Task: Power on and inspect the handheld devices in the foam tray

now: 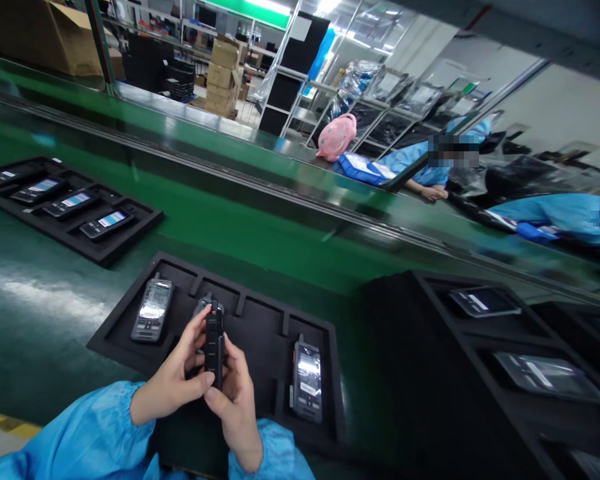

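My left hand [177,383] and my right hand [236,400] together grip a black handheld radio [213,350], turned edge-on so that its narrow side faces me. It is held over a black foam tray [260,333]. In the tray's left slot lies a grey handheld radio [153,309] with a screen and keys. Partly hidden behind the held one is another radio [203,305]. A further radio [308,380], with a white label on its screen, rests in the right slot.
At the left, a second foam tray [111,252] carries several devices with lit screens. Stacked black trays [430,373] with wrapped devices stand at the right. Beyond the bench's metal rail [260,187] are a pink fan [337,137] and people in blue sleeves [555,210].
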A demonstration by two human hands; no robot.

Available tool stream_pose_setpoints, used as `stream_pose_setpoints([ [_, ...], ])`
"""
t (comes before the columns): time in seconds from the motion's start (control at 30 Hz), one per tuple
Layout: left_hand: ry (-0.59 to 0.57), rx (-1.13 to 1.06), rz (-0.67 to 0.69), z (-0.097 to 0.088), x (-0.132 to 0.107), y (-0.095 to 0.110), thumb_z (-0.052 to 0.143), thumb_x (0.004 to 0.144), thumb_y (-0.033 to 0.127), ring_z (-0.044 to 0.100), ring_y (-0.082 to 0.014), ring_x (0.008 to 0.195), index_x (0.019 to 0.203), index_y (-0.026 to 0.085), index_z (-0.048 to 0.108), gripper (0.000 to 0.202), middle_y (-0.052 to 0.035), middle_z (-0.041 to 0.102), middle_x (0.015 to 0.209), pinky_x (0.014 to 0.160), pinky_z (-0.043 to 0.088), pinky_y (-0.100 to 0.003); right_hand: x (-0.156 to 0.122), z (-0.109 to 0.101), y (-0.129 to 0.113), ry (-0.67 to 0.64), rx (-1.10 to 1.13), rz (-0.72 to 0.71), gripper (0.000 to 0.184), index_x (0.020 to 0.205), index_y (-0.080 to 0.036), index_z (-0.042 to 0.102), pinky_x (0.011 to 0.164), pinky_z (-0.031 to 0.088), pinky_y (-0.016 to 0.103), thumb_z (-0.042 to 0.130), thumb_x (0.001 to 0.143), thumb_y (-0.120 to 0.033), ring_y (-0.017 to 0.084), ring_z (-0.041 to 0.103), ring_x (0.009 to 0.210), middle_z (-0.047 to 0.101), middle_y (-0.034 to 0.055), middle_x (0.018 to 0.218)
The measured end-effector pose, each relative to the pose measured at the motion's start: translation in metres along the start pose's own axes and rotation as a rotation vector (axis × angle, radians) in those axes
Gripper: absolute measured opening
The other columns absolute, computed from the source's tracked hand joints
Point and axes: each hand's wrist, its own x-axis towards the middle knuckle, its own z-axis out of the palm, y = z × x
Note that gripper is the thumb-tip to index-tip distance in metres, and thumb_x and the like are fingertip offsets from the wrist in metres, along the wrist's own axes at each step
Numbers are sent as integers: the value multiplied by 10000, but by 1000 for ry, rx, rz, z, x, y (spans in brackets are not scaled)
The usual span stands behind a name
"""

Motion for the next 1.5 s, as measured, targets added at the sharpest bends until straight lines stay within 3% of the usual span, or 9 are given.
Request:
stream_pose_setpoints([
  [0.2,30,20,-10,1,-1,-2,692,834,414,395,-327,1377,1545,358,119,915,-93,295,1568,1040,456,-397,-1,0,3,38,-6,3,625,1279,-321,575,984,516,387,798,699,-386,249,634,1146,643,37,1280],
  [0.67,-81,-66,-13,-3,-1,-5,707,835,369,479,-300,1329,1528,427,91,929,-66,308,1579,1070,434,-432,-4,1,-4,46,-15,-33,612,1290,-332,574,987,522,408,778,714,-369,267,643,1153,665,36,1278],
  [0.8,-123,-157,19,-5,1,-6,694,828,450,323,-308,1437,1539,386,85,939,-65,270,1598,1142,342,-458,-2,1,-7,25,-14,-17,688,1319,-281,547,983,524,431,807,690,-381,268,655,1133,672,80,1264],
  [0.93,-101,-170,24,-5,2,-3,646,863,458,370,-312,1411,1542,378,91,880,-83,298,1583,1145,339,-478,-1,0,-3,-45,9,-6,863,1390,-253,475,1039,479,471,850,632,-424,296,596,1228,621,122,1340],
  [1.03,6,34,101,-4,0,-2,625,888,383,365,-316,1407,1531,392,142,805,-93,265,1587,1111,385,-508,-1,-1,0,-20,6,-48,829,1392,-293,472,1033,492,452,834,652,-385,303,583,1246,592,101,1380],
  [1.1,155,310,255,-4,-2,-2,654,870,291,374,-313,1386,1450,397,346,665,-78,312,1537,1092,407,-520,0,-1,0,42,-17,-70,762,1396,-324,452,1008,517,426,786,711,-327,280,621,1199,624,78,1339],
  [1.17,245,574,389,-5,-4,0,678,842,222,456,-301,1293,1247,348,568,438,-72,440,1385,1062,436,-503,0,-1,0,112,-63,-85,740,1411,-317,421,998,527,404,746,748,-268,260,643,1168,652,76,1293],
  [1.27,211,775,451,-5,-3,4,655,850,203,542,-282,1130,1033,289,669,203,-83,534,1165,986,481,-461,-1,-3,1,189,-159,-113,759,1420,-278,413,1038,501,413,738,735,-235,273,598,1233,620,100,1329],
  [1.5,89,848,389,1,-3,12,589,881,220,554,-275,1093,959,225,670,113,-112,547,1101,943,498,-437,-3,-7,7,229,-356,-128,741,1433,-283,398,1088,459,432,698,757,-226,274,540,1293,534,89,1404],
])
